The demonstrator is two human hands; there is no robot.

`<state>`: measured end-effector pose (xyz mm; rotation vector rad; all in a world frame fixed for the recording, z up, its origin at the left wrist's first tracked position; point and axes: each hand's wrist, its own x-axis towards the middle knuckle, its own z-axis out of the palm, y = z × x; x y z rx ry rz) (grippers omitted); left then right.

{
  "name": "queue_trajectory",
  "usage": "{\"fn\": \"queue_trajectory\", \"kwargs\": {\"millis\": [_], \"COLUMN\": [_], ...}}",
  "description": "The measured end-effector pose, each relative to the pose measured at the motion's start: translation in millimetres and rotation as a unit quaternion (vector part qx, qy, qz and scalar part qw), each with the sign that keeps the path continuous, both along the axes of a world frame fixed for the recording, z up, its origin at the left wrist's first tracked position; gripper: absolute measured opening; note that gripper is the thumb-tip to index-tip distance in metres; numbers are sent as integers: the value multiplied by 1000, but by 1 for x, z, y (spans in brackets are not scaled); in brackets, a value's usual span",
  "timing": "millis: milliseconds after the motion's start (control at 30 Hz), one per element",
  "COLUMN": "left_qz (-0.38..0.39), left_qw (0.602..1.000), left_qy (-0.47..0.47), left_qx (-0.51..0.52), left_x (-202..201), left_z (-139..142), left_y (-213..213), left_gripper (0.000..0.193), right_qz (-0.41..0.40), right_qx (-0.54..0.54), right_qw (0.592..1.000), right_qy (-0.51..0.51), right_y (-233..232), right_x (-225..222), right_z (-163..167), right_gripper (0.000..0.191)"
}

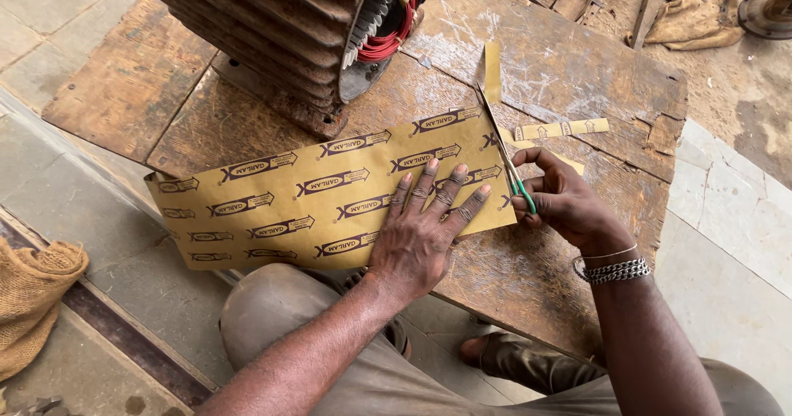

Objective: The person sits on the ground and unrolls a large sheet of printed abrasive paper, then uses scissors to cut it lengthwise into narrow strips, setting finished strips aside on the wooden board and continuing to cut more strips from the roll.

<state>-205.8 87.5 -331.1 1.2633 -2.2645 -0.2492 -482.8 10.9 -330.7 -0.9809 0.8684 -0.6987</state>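
Note:
A wide yellow-brown paper sheet with dark printed marks lies across a worn wooden board. My left hand presses flat on the sheet's right part, fingers spread. My right hand grips green-handled scissors, whose long blades point away from me along the sheet's right edge. A narrow cut strip of the same paper lies just beyond the scissors, and another strip lies farther back.
A rusty ribbed motor housing with red wire windings stands at the board's far left. A burlap sack sits on the paved floor at left. Cloth and wood scraps lie at the top right.

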Motion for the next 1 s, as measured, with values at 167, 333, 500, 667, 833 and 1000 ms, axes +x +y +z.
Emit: {"fn": "queue_trajectory", "kwargs": {"millis": [167, 333, 500, 667, 833, 1000], "left_qz": [-5, -5, 0, 6, 81, 103], "left_qw": [1000, 1000, 1000, 999, 994, 980], "left_qy": [-7, -10, -5, -46, -49, -122], "left_qx": [12, 18, 10, 18, 53, 118], "left_x": [0, 1, -1, -2, 11, 19], "left_z": [2, 3, 0, -9, -9, 0], "left_y": [-1, -1, -1, -2, 1, 6], "left_gripper": [76, 74, 73, 72, 76, 93], "right_qz": [-10, -32, -73, -102, -178, -115], "right_qx": [-20, -23, 8, 5, -21, -44], "right_qw": [999, 999, 997, 995, 978, 978], "right_qy": [49, 23, 31, 8, 105, 169], "right_y": [1, 9, 23, 34, 38, 79], "right_x": [-5, -5, 5, 34, 36, 12], "right_z": [0, 1, 4, -6, -3, 11], "right_gripper": [58, 59, 57, 45, 44, 47]}}
